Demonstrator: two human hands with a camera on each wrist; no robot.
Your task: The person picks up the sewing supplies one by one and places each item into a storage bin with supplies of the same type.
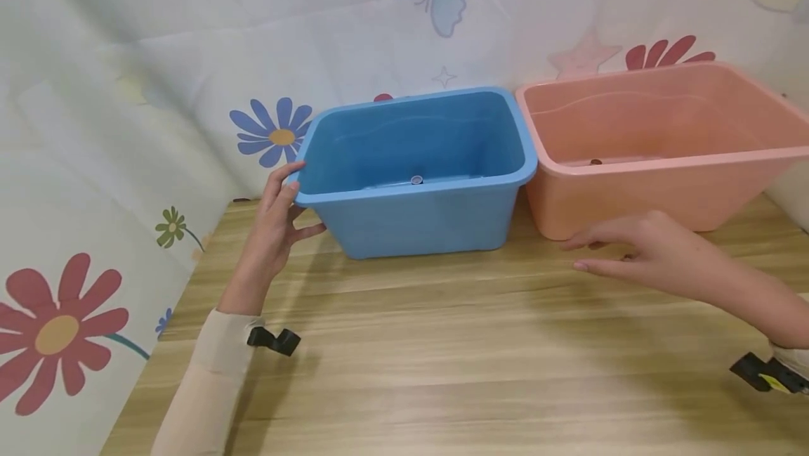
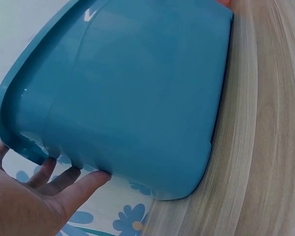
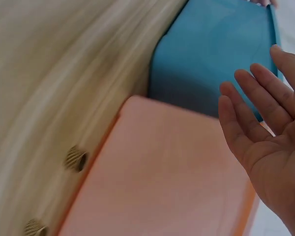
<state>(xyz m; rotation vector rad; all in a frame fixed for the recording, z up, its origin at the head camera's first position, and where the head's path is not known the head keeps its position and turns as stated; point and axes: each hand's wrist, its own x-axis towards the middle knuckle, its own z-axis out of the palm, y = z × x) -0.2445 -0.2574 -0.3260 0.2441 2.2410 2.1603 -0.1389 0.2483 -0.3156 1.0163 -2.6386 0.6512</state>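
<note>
A blue plastic bin (image 1: 417,220) stands on the wooden table (image 1: 404,372). My left hand (image 1: 274,220) holds its near left corner, fingertips at the rim and lower fingers against the outer wall, as the left wrist view also shows. My right hand (image 1: 651,252) is held in front of a pink plastic bin (image 1: 632,196), palm bare and fingers loosely extended. Two small knurled, brass-coloured cylinders (image 3: 76,159) lie on the table beside the pink bin in the right wrist view; my right hand mostly hides them in the head view.
The pink bin stands right beside the blue bin. A small round piece (image 1: 416,180) lies inside the blue bin, and a small brown piece (image 1: 595,161) inside the pink one. A flower-patterned cloth (image 1: 189,90) hangs behind the bins and along the left side.
</note>
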